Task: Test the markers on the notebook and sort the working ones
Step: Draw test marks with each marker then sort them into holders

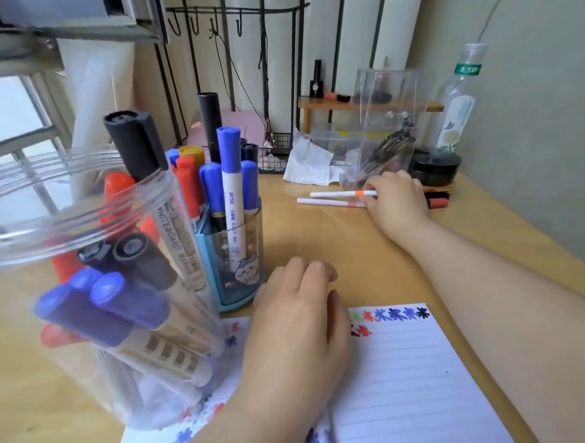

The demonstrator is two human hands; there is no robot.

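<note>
Left hand (298, 317): flat, fingers relaxed, resting on open notebook (406, 376). Right hand (394, 198): arm outstretched across table (318, 230), fingertips pinching orange-banded white marker (336, 194).

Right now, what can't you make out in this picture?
Head view only:
- Right hand: covers the ends of two white pens, so the grip is unclear.
- Notebook: left hand and clear jar hide part; bottom edge crops it.
- Bottle label: too small.
</note>
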